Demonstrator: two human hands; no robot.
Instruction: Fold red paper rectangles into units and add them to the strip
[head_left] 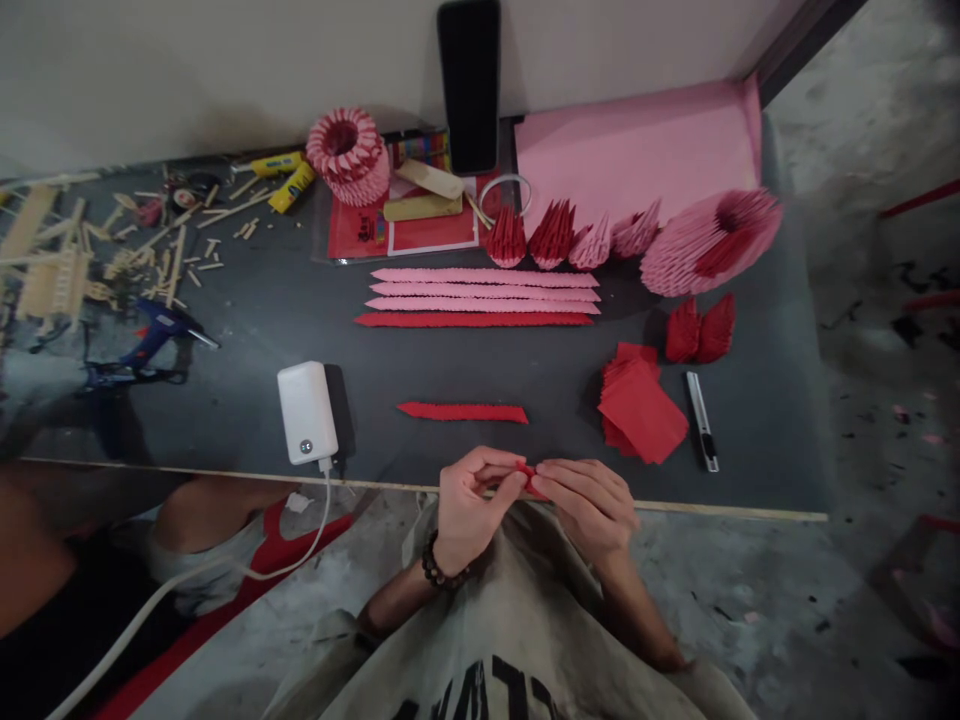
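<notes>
Tiny red paper piece (532, 484) is getting pinched near the front edge of the table (480, 370), left hand (474, 502) gripping at 9 o'clock and right hand (592, 507) at 3. Red sheets (645, 408) are lying piled at 2 o'clock, pink strips (484, 291) up at 12.

Left hand (471, 507), right hand (592, 505), both pinching red paper (529, 478), red strip (465, 412) beyond

Single head cam, worn: sits above the bench's (480, 365) front edge, facing forward, pitched steeply down. Mid-close; fingers (571, 482) at that edge resolve. Covers wall (225, 70) behind bench, floor (862, 430) right of it, wearer's shirt (495, 610) in front.
</notes>
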